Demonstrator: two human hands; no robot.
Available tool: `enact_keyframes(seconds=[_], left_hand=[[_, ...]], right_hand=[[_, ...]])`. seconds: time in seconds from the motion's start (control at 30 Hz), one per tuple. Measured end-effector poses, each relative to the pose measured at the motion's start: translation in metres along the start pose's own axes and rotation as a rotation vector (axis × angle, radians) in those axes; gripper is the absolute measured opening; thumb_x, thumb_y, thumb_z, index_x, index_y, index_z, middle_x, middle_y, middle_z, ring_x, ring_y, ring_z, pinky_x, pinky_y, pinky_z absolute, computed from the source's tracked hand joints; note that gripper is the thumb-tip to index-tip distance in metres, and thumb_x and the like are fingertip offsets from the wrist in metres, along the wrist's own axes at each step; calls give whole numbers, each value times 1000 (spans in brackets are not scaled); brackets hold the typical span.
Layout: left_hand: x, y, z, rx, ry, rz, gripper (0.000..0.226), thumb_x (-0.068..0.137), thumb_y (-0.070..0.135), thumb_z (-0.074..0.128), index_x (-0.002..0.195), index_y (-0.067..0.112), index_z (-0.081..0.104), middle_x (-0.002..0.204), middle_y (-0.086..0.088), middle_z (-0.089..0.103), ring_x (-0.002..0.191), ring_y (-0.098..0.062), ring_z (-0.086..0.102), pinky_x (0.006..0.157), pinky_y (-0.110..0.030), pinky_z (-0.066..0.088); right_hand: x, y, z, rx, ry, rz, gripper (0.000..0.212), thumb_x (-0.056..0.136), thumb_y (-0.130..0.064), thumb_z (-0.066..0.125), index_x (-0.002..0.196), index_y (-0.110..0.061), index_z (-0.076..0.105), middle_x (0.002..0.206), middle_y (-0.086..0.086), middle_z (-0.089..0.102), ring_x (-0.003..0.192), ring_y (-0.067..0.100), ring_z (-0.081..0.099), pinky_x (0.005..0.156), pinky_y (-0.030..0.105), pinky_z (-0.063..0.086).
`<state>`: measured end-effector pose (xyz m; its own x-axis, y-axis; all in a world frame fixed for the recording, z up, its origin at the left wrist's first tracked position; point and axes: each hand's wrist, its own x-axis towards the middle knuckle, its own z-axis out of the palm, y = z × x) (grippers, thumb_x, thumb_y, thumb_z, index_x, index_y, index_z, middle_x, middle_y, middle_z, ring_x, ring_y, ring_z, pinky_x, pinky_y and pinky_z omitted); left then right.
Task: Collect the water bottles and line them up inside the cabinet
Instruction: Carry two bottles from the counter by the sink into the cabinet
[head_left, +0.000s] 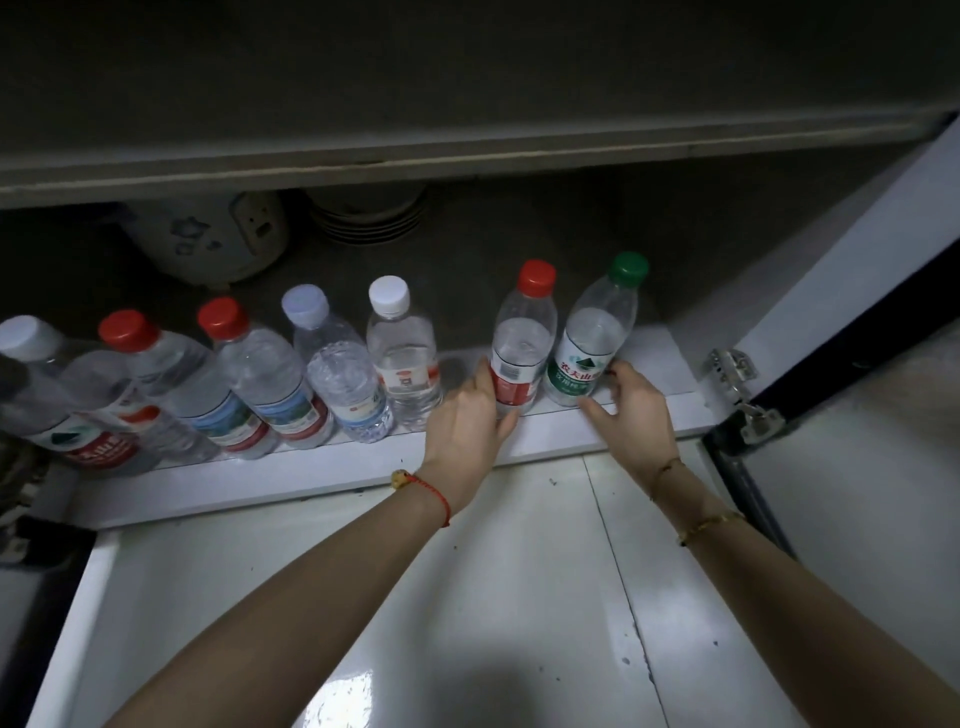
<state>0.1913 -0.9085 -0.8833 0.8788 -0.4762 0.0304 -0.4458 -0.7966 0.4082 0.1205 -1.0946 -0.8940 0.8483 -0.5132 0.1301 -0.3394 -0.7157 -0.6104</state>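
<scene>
We see the left hand (467, 415) curled around the lower part of the red-capped bottle (522, 348), while the right hand (631, 410) rests fingers against the green-capped bottle (592, 348) just beside it — whether it truly grips we cannot tell. Both bottles stand upright at the front edge of the cabinet floor (660, 364), touching each other, with a gap to the white-capped bottle (402, 353) ending the row on the left — bare floor lies between the green-capped one and the door hinge (735, 369).
</scene>
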Motion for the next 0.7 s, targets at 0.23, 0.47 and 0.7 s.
enact_keyframes(seconds=[0.23, 0.47, 0.7], left_hand=[[9, 3, 1, 13, -45, -50, 47, 96, 40, 53, 128, 8, 42, 111, -15, 65, 99, -34, 64, 68, -33, 40], [2, 2, -2, 8, -27, -106, 34, 101, 35, 45, 114, 3, 49, 103, -18, 66, 92, -36, 66, 64, -34, 38], [-8, -5, -6, 0, -8, -133, 32, 102, 33, 44, 109, 3, 53, 102, -19, 67, 91, -36, 67, 63, -33, 38]], right_hand=[[12, -7, 1, 120, -78, 93, 49, 77, -27, 77, 116, -11, 53, 94, 6, 67, 82, 21, 63, 77, 32, 54], [-1, -14, 6, 190, -92, 68, 46, 77, -27, 77, 113, -12, 54, 93, 3, 67, 83, 19, 63, 80, 32, 55], [-10, -27, 14, 221, -89, 80, 48, 77, -30, 77, 115, -11, 54, 94, 2, 65, 84, 18, 62, 78, 29, 53]])
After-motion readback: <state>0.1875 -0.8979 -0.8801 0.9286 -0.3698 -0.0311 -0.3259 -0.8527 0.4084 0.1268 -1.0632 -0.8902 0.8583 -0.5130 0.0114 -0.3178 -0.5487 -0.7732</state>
